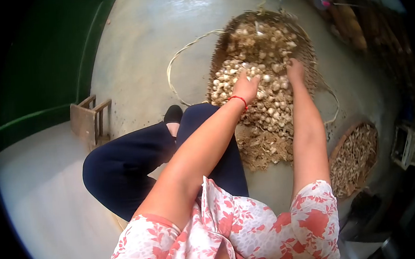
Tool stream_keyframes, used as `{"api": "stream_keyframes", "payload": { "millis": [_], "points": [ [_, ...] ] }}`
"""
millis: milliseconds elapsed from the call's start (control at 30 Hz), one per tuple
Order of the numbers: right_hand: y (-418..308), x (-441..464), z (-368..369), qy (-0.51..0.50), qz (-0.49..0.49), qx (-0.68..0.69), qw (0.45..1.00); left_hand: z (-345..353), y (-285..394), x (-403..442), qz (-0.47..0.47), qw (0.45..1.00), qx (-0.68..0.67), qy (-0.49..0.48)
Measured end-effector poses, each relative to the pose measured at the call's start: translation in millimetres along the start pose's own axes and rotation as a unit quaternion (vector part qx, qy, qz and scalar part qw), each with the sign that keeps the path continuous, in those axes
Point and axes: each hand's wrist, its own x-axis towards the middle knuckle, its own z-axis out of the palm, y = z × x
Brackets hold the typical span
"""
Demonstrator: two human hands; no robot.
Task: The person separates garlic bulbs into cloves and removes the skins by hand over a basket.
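Observation:
A large woven basket (308,45) on the floor is heaped with whitish garlic bulbs (223,83). Over the middle of the heap, my left hand (246,86), with a red bracelet at the wrist, touches the bulbs. Its thumb stands apart from the fingers, and the fingertips are partly hidden. My right hand (296,71) is at the basket's right side. Its fingers are curled in, and whatever they hold is too small and blurred to name. Brown dry scraps (265,147) lie at the near end of the heap.
A rope loop (170,65) arcs out on the basket's left. To the right sits a shallow round basket (354,161) of dry pieces. A small wooden stool (86,120) stands at left, by a green door or panel (46,58). Wood pieces (348,21) lean at upper right.

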Motion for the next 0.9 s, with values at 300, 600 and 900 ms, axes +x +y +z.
{"api": "stream_keyframes", "payload": {
  "millis": [300,600,900],
  "points": [
    [4.8,-99.6,-46.0,-0.049,-0.176,0.352,0.918,-0.3,30.3,-13.1,0.012,0.97,-0.213,-0.121],
    [17.6,-150.3,-68.2,-0.112,-0.149,0.613,0.768,32.4,54.1,-32.2,0.005,0.912,-0.301,-0.278],
    [52.6,-153.6,-93.3,-0.206,-0.158,0.608,0.751,38.7,58.8,-38.3,-0.105,0.838,-0.315,-0.433]
  ]
}}
